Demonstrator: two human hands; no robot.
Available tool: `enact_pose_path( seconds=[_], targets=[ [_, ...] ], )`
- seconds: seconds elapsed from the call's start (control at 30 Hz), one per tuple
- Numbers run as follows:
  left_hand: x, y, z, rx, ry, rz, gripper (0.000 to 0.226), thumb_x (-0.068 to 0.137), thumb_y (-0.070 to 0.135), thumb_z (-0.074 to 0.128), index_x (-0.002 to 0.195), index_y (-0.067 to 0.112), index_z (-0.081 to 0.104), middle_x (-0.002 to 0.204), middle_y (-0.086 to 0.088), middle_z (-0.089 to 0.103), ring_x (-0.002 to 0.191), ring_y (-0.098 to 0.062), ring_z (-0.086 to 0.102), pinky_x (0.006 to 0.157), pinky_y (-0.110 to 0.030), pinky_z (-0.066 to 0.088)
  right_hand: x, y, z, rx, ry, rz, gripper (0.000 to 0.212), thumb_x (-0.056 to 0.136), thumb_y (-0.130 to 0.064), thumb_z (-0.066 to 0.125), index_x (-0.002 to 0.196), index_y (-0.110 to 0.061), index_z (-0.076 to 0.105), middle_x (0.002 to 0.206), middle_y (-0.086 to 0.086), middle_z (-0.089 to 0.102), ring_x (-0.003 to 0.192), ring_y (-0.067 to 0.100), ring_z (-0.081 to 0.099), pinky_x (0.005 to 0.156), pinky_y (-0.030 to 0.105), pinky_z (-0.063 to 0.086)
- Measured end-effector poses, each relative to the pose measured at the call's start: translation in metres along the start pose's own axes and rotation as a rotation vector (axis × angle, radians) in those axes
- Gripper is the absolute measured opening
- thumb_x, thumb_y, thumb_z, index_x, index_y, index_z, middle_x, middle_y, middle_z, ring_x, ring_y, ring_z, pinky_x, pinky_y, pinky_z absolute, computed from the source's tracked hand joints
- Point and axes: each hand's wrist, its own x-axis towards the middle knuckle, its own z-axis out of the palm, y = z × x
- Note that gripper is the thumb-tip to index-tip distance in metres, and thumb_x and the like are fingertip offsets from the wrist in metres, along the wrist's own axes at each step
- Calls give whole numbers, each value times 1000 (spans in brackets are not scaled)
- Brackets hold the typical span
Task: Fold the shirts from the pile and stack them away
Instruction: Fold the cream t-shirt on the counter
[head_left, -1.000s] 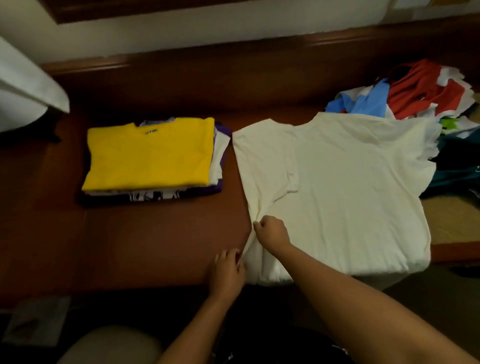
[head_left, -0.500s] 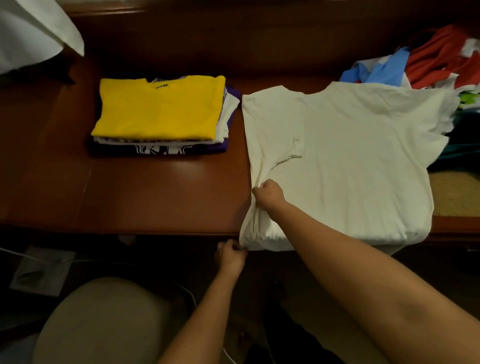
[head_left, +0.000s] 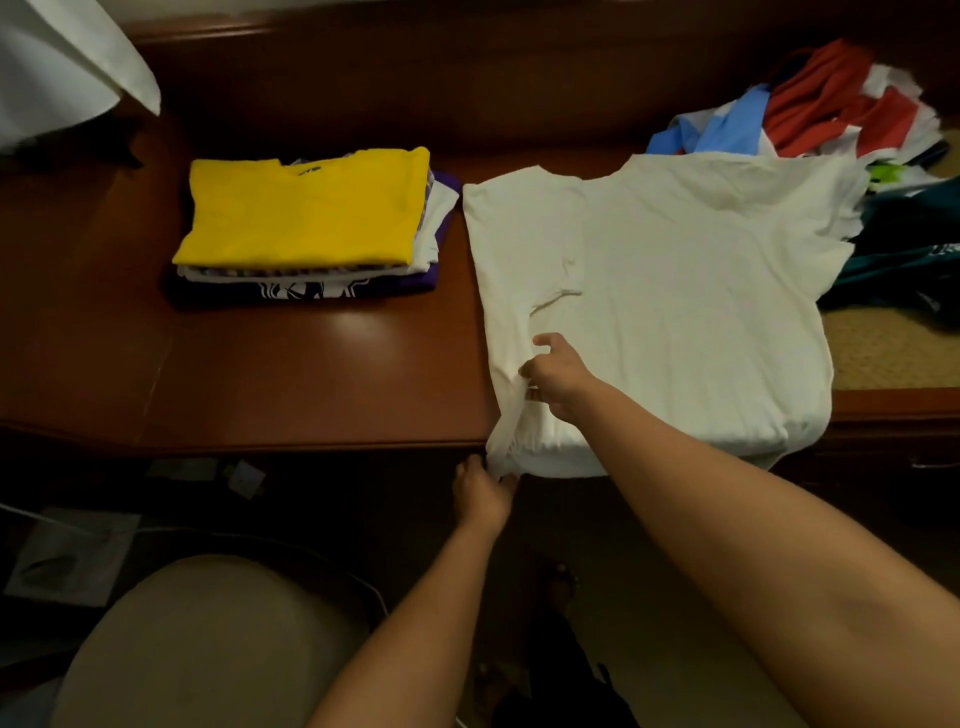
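A polished reddish-brown wooden surface (head_left: 291, 374) carries the laundry. At its left rear sits a stack of folded shirts (head_left: 311, 234), a yellow shirt (head_left: 306, 208) on top and a purple one at the bottom. Just beside the stack, apart from it, a white T-shirt (head_left: 675, 291) lies spread flat, its left side folded inward and its hem hanging over the front edge. At the right rear, an unfolded pile of shirts (head_left: 841, 104) in red, blue, white and dark green rests partly under the T-shirt's shoulder.

Two bare forearms, no sleeves in view, left grip (head_left: 483, 491), right grip (head_left: 558, 376), no rings or watch
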Motion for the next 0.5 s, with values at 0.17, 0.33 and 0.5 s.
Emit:
enact_pose_path(
  seconds=[0.17, 0.33, 0.5],
  targets=[
    [-10, -10, -2, 164, 152, 139, 16, 97, 28, 51, 102, 15, 59, 101, -5, 63, 87, -18, 62, 77, -36, 55, 3, -1, 2, -189, 51, -114, 61, 84, 7, 49, 140, -14, 36, 114, 13, 50, 79, 17, 55, 68, 31, 51],
    [-65, -13, 9, 56, 119, 298, 22, 95, 32, 55, 114, 22, 54, 109, 3, 63, 98, -13, 63, 78, -29, 56, -8, -15, -1, -305, 57, -214, 62, 85, 7, 46, 141, -19, 35, 112, 10, 53, 81, 15, 56, 67, 30, 54],
    [-85, 1, 22, 163, -358, 319, 31, 95, 37, 54, 125, 27, 55, 113, 0, 64, 100, -12, 60, 84, -27, 52, -27, -9, -28, -538, 226, -311, 61, 84, 9, 43, 140, -14, 39, 128, 10, 42, 103, 21, 50, 72, 22, 44]
  ],
)
